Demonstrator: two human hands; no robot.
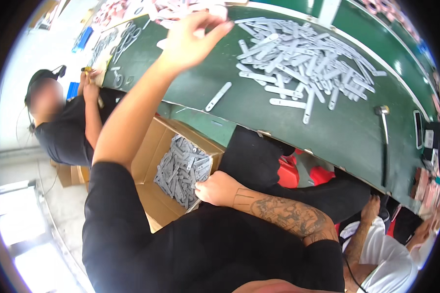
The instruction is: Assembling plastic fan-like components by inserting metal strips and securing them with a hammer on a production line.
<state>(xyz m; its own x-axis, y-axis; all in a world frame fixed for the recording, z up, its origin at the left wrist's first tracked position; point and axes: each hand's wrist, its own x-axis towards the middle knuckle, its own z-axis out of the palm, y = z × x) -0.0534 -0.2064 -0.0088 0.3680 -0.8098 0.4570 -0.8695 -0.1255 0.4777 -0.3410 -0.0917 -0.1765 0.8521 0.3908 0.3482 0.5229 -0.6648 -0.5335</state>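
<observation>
My left hand (193, 41) is raised over the far left of the green table (190, 90), by a heap of pale pink pieces (168, 12). Its fingers curl toward the thumb around something pale that I cannot make out. My right hand (217, 189) is closed on the near right edge of an open cardboard box (149, 163) below the table edge. Many flat grey strips (176, 171) fill part of that box. A large pile of similar grey strips (298, 58) lies on the table, and one loose strip (218, 96) lies apart, nearer the box.
A hammer (384, 132) lies at the table's right end, beside a dark-framed flat object (418, 129). Scissor-like metal tools (127, 39) lie at the far left. One co-worker (66, 132) is on the left, another (381, 254) at lower right. Red objects (288, 171) show under the table.
</observation>
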